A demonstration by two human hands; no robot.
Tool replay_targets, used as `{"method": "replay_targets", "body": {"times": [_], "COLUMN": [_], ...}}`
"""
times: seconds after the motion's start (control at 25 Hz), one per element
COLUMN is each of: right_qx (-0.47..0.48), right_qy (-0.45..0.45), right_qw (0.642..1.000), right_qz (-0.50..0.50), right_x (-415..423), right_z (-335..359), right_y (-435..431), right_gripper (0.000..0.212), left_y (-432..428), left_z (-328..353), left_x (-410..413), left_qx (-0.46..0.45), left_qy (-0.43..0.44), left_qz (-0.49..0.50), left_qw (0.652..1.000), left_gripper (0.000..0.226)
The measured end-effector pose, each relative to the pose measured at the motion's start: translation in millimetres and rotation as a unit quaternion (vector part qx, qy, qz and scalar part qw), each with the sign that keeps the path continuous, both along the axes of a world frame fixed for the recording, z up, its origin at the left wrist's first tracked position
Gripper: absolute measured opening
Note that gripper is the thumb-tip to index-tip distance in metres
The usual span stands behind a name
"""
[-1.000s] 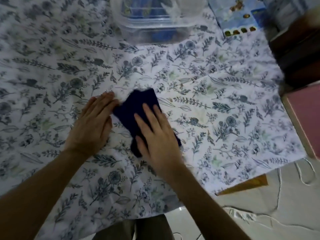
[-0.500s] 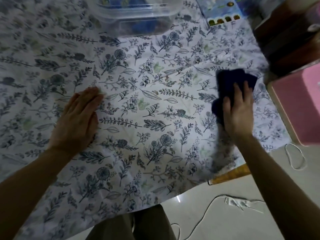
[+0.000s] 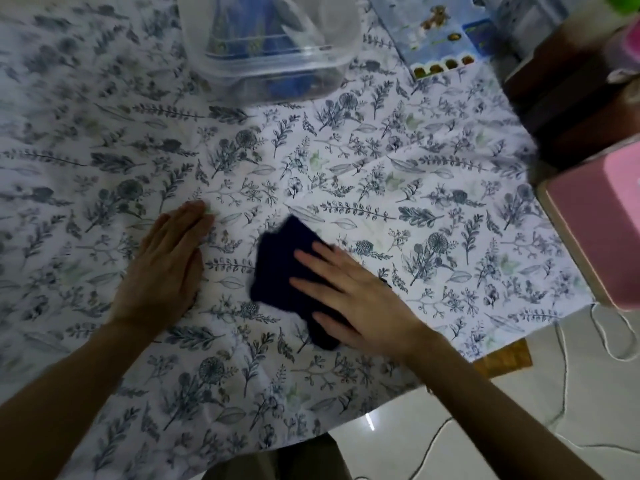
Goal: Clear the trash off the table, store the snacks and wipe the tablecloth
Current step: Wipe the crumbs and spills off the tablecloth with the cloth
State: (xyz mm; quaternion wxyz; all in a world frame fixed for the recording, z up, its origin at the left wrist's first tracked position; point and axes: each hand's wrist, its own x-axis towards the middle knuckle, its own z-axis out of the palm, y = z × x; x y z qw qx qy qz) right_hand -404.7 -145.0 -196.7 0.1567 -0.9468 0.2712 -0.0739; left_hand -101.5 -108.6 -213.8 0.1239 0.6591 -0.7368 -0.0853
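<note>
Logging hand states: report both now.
Left hand: open, flat on the tablecloth.
Right hand: open, pressing the dark cloth down.

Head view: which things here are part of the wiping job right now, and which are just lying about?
In the job:
dark blue cloth under the right hand
floral tablecloth
left hand, flat on it
clear snack container

Lying about:
blue snack box
pink box
white cord on the floor

Cloth [image 3: 282, 268] on tablecloth [image 3: 398, 174], before container [image 3: 273, 46]
</note>
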Motion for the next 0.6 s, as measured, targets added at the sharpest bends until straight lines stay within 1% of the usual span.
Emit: {"method": "replay_targets", "body": {"times": [0.04, 0.08, 0.16, 0.2, 0.28, 0.4, 0.48, 0.52, 0.56, 0.6], "right_qx": [0.003, 0.01, 0.027, 0.031, 0.032, 0.02, 0.014, 0.007, -0.001, -0.006], "right_qy": [0.01, 0.02, 0.02, 0.013, -0.005, -0.012, 0.002, 0.015, 0.027, 0.029], "right_qw": [1.0, 1.0, 0.994, 0.984, 0.955, 0.891, 0.854, 0.845, 0.847, 0.858], "right_qz": [0.023, 0.005, -0.109, -0.174, -0.296, -0.453, -0.52, -0.534, -0.53, -0.514], "right_x": [-23.0, -45.1, -82.9, -94.4, -96.5, -53.6, -12.6, 6.4, 23.8, 39.8], "right_z": [0.5, 0.7, 4.1, 6.8, 8.7, 1.0, -3.9, -4.7, -4.7, -4.7], "right_y": [-2.3, -8.4, -29.4, -45.7, -84.1, -145.1, -170.8, -177.0, -178.7, -175.1], "right_gripper": [0.046, 0.047, 0.048, 0.05, 0.053, 0.058, 0.06, 0.06, 0.058, 0.055], "left_y": [0.4, 0.6, 1.3, 1.0, 0.8, 0.2, -0.4, -0.2, 0.2, 0.1], "left_z": [0.4, 0.8, 0.4, 0.0, -0.6, -2.4, -2.0, -2.2, -2.6, -3.2], "left_x": [0.6, 1.1, 0.1, 0.7, 2.6, 2.4, 2.7, 2.3, 2.2, 2.5], "left_qx": [0.002, 0.004, 0.007, 0.006, 0.01, 0.017, 0.019, 0.021, 0.022, 0.022], "left_qy": [0.0, 0.0, 0.0, 0.003, 0.005, 0.003, 0.005, 0.003, 0.0, -0.002], "left_qz": [0.001, 0.002, -0.002, -0.003, 0.002, 0.012, 0.012, 0.011, 0.011, 0.012], "left_qw": [1.0, 1.0, 1.0, 1.0, 1.0, 1.0, 1.0, 1.0, 1.0, 1.0], "left_gripper": [0.051, 0.051, 0.052, 0.052, 0.052, 0.052, 0.052, 0.052, 0.052, 0.052]}}
